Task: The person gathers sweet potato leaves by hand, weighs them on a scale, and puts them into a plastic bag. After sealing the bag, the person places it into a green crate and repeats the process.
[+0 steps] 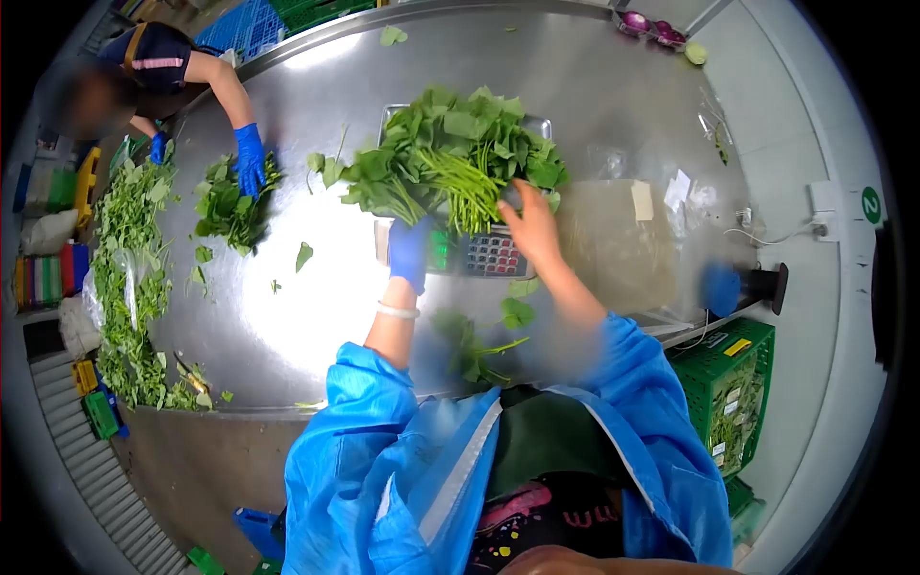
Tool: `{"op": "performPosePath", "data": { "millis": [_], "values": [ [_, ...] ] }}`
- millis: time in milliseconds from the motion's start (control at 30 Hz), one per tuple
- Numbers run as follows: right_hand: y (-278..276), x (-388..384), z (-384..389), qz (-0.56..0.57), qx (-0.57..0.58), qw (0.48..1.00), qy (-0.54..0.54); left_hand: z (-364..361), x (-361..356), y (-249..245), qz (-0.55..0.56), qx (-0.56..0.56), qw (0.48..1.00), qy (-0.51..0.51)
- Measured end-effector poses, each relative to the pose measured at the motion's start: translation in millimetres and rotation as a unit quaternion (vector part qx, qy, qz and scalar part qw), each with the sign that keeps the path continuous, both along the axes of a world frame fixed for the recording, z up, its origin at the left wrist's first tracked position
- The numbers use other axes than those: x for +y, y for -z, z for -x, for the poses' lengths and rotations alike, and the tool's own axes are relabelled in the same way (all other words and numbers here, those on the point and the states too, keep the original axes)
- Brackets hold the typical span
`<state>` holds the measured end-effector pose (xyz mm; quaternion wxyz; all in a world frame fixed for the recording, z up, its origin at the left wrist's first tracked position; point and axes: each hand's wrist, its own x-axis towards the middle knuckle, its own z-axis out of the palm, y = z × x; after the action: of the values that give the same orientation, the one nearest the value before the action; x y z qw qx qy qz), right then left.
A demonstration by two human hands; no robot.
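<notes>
A big bunch of leafy greens point(458, 182) with pale green stems lies over the metal pan of a weighing scale point(495, 255), leaves away from me and stem ends towards me. My left hand point(407, 251), in a blue glove, is at the bunch's left stems. Motion blur smears its fingers. On the other side, my bare right hand point(533, 226) grips the stems at the right edge, partly hidden by them. The scale's keypad and a lit green display show below the bunch. Closer to my body, loose leafy stems point(474, 350) lie on the steel table point(316, 316).
At the left, a co-worker's blue-gloved hand point(249, 161) rests on a smaller pile of greens point(233, 213). A long heap of greens point(131, 278) lines the left edge. Plastic bags point(613, 240) lie right of the scale. A green crate point(728, 393) stands at lower right.
</notes>
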<state>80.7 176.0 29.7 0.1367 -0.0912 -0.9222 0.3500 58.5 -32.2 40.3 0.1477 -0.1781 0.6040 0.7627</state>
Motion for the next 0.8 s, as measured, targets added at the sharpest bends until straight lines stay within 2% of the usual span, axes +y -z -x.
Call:
{"op": "performPosePath", "data": {
  "millis": [33, 67, 100, 133, 200, 233, 333, 400, 433, 500, 533, 633, 667, 700, 733, 767, 800],
  "values": [
    [-5, -7, 1, 0.066, -0.091, 0.994, -0.005, 16, -4, 10, 0.042, 0.001, 0.998, 0.044],
    [-19, -22, 0, 0.041, -0.120, 0.992, -0.023, 39, -15, 56, 0.135, 0.042, 0.982, 0.129],
    [-30, -34, -4, 0.018, -0.153, 0.987, -0.037, 42, -11, 22, 0.048, 0.011, 0.991, 0.121],
    [-31, -37, -10, 0.017, -0.153, 0.988, -0.028, 50, -13, 10, 0.108, 0.027, 0.979, 0.170],
    [-30, -40, -16, -0.045, -0.086, 0.991, -0.093, 71, -25, 8, 0.227, 0.077, 0.938, 0.250],
    [-29, -38, -16, -0.046, -0.086, 0.992, -0.085, 77, -26, 7, 0.249, 0.123, 0.930, 0.242],
    [-21, -19, -20, -0.033, -0.083, 0.992, -0.092, 84, -29, 2, 0.209, 0.070, 0.938, 0.269],
    [-5, -5, -19, 0.186, -0.125, 0.974, 0.023, 83, -32, -3, 0.060, -0.028, 0.964, 0.256],
    [-1, 0, -16, 0.186, -0.125, 0.974, 0.023, 80, -34, -1, 0.060, -0.028, 0.964, 0.256],
    [7, 10, -5, 0.343, -0.155, 0.922, 0.091, 74, -31, 2, -0.165, -0.112, 0.969, 0.146],
    [11, 16, 2, 0.367, -0.176, 0.909, 0.094, 73, -26, 0, -0.174, -0.132, 0.972, 0.088],
    [-11, 9, 28, 0.354, -0.149, 0.919, 0.086, 81, -9, -7, -0.106, -0.115, 0.985, 0.069],
    [0, 7, 36, 0.410, -0.088, 0.907, 0.036, 84, -2, -16, -0.054, -0.111, 0.987, 0.101],
    [15, 5, 50, 0.402, -0.128, 0.906, 0.025, 87, 10, -13, -0.050, -0.110, 0.987, 0.102],
    [27, -1, 59, 0.393, -0.168, 0.904, 0.017, 88, 24, -8, -0.015, -0.038, 0.997, 0.068],
    [-13, -18, 65, 0.313, -0.166, 0.934, 0.040, 89, 36, -5, 0.019, 0.034, 0.999, 0.036],
    [34, -21, 80, 0.350, -0.092, 0.931, -0.046, 91, 43, -8, 0.014, 0.050, 0.996, 0.065]
  ]
}}
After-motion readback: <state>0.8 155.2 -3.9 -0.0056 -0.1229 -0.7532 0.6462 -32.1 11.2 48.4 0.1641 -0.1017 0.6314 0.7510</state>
